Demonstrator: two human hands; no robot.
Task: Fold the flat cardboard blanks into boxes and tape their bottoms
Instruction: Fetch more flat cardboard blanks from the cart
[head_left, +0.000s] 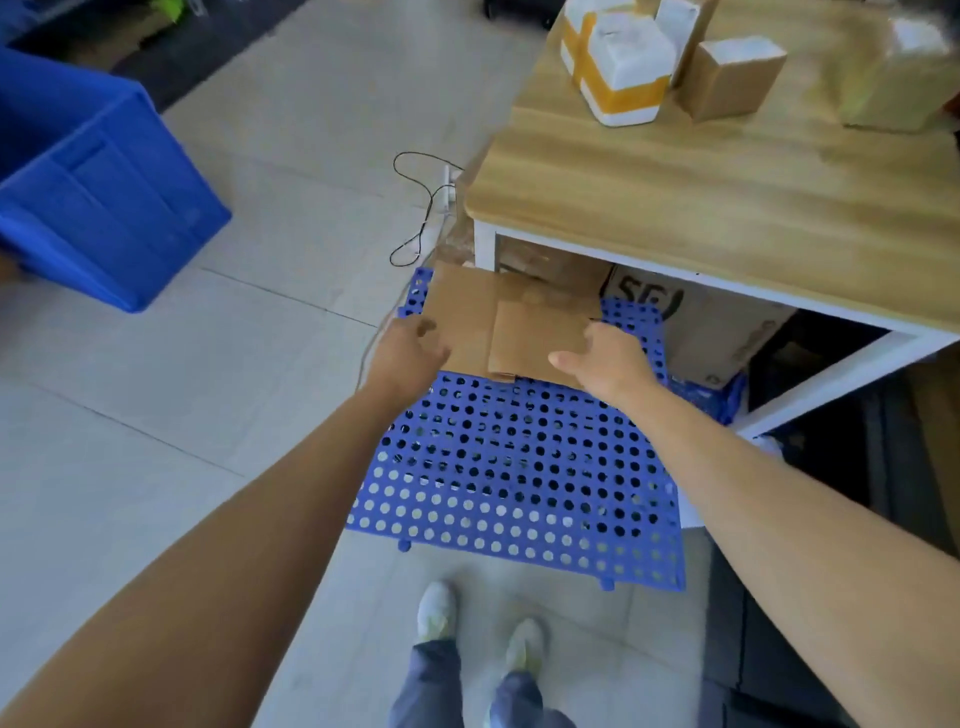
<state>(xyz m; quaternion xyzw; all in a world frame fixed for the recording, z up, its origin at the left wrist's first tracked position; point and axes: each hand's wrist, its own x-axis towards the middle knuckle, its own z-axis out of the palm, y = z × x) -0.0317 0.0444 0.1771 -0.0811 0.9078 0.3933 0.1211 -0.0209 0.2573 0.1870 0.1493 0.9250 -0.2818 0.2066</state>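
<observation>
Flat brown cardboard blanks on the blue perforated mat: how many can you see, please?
2. One flat brown cardboard blank is at the left hand; the other blank overlaps it, at the right hand. More may be stacked beneath.

1. A larger flat brown blank (462, 312) is lying along the far edge of the blue perforated mat (519, 467), toward its left corner.
2. A smaller flat blank (540, 338) is resting on top of it, overlapping its right part.

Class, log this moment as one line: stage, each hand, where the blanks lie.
flat cardboard blanks: on blue mat; left hand: at their left edge; right hand: at right edge; grips: unclear; stage: pickup
</observation>
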